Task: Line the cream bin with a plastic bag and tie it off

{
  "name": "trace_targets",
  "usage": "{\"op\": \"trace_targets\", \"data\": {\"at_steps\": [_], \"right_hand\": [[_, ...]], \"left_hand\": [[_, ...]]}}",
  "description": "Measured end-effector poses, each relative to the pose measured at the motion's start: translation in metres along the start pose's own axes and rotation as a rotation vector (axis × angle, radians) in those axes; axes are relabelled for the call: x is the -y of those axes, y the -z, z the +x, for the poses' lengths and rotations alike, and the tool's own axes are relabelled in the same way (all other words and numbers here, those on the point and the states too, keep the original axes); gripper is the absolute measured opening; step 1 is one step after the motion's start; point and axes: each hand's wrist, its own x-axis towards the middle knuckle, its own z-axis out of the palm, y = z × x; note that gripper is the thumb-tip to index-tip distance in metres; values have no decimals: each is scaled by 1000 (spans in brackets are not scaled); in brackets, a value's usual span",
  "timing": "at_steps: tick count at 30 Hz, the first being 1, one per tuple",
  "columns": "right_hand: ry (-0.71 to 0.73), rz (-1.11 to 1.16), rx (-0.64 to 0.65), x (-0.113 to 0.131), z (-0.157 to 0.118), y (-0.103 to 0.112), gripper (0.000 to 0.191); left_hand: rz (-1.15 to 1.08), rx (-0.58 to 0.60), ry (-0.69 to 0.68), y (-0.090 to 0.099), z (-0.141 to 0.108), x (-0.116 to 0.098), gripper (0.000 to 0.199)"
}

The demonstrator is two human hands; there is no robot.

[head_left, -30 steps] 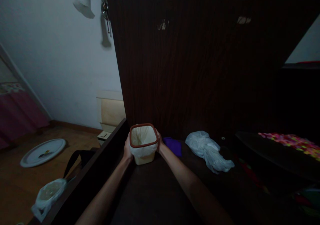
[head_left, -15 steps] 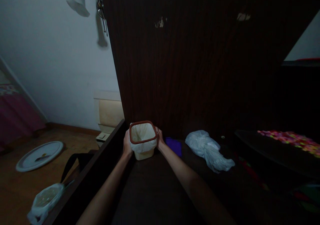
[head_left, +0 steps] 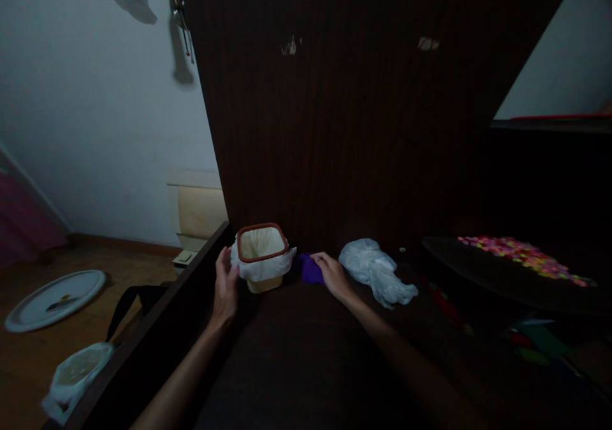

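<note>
A small cream trash bin (head_left: 264,284) with a brown rim ring stands upright at the far left corner of the dark wooden surface. A white plastic liner folds over its side and sticks out at the right. My left hand (head_left: 226,286) is at the bin's left side, fingers apart, holding nothing. To the right of the bin lies a purple cloth or bag (head_left: 310,270). The fingers of my right hand (head_left: 332,274) are together and closed on its upper right part; my thumb is hidden. A knotted whitish plastic bag (head_left: 377,270) lies just right of that hand.
A raised dark ledge (head_left: 157,328) borders the left side, and a tall dark panel (head_left: 315,130) stands behind. Rightward is a dark board with colourful pieces (head_left: 521,258). On the floor are a white round lid (head_left: 57,299) and a bag-lined container (head_left: 79,372).
Both hands have let go of the bin. My right hand has moved right onto the purple cloth; my left has drawn slightly back. The view has shifted right.
</note>
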Motion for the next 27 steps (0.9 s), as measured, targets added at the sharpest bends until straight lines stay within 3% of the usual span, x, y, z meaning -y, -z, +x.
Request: {"op": "trace_targets", "data": {"at_steps": [3,5,11,15,22,27], "right_hand": [[21,-83,48,-2,-19,7,28],[24,-125,84,-4,-28,7,33],[23,-194,116,-10,-40,15,32],[54,-161,80,3,-31,13,35],[130,-17,105,45,-27,-34,53],[100,7,185,53,-48,-66,46]], "left_hand": [[33,78,60,-6,-11,-10,107],[74,105,94,-13,-12,-15,111],[127,106,73,-26,0,-18,87],[113,132,44,-23,3,-14,71],[69,174,-32,-17,2,-12,54],[46,232,-55,-15,-4,-16,66]]}}
